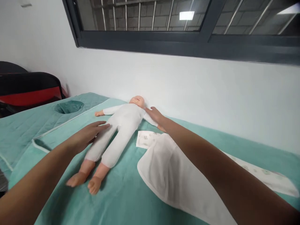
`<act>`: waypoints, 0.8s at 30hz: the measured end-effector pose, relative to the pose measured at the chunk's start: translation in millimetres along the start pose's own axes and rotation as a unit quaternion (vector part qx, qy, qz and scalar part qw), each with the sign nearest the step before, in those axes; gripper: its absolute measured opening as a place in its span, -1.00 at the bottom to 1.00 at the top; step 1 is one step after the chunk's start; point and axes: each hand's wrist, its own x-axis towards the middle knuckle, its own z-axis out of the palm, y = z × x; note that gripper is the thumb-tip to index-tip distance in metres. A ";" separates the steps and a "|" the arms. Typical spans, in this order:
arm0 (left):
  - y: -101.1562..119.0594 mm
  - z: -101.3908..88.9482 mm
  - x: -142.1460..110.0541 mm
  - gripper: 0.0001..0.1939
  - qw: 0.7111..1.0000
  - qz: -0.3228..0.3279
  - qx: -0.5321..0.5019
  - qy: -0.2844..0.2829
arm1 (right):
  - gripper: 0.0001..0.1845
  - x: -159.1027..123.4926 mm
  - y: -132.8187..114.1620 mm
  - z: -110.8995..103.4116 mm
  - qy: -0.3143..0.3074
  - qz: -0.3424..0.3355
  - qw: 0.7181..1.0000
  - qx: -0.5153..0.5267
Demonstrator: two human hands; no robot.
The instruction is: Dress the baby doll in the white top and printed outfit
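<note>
A baby doll with a white cloth body and bare plastic hands and feet lies on its back, head toward the wall. My left hand is at the doll's leg on the left, fingers stretched out over the upper thigh; whether it presses on it I cannot tell. By the doll's shoulder on the right is my right hand, fingers extended and nothing held. Beneath my right forearm lies a white baby swaddle with a small printed pattern on its band, partly hidden by the arm.
A green padded cover spreads under everything, with a round hole at the left. A black and red chair or bag stands beyond it. Behind are a white wall and a dark-framed barred window.
</note>
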 end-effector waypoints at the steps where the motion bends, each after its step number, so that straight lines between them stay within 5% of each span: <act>1: -0.7 3.7 7.0 -0.50 0.998 -0.026 -0.030 -0.049 | -0.09 18.3 -2.8 8.0 -0.013 0.001 1.000 0.001; 3: -1.3 12.9 18.6 -0.47 0.989 -0.070 -0.064 -0.116 | -0.17 47.9 -4.6 20.0 -0.063 -0.004 0.998 0.015; 6: -0.5 24.4 29.3 -0.44 0.979 -0.112 -0.100 -0.136 | -0.28 75.6 -4.6 24.6 -0.155 -0.020 0.987 0.046; 11: 19.7 42.4 13.8 -0.42 0.955 -0.111 -0.242 -0.131 | -0.29 78.3 -29.7 -12.2 -0.182 -0.063 0.980 0.056; 14: 40.8 70.8 -22.3 -0.42 0.938 -0.038 -0.306 -0.160 | -0.30 44.1 -60.5 -61.4 -0.190 -0.094 0.976 0.048; 18: 50.7 142.5 -93.1 -0.34 0.917 0.003 -0.359 -0.174 | -0.35 -41.6 -69.6 -135.2 -0.186 -0.151 0.971 -0.021; 21: 41.0 206.3 -144.4 -0.31 0.912 0.003 -0.362 -0.195 | -0.26 -109.7 -31.3 -176.5 -0.074 -0.089 0.987 -0.113; 24: 26.8 254.9 -175.7 -0.34 0.888 -0.036 -0.376 -0.264 | -0.17 -159.6 28.4 -199.4 -0.031 -0.001 0.990 -0.139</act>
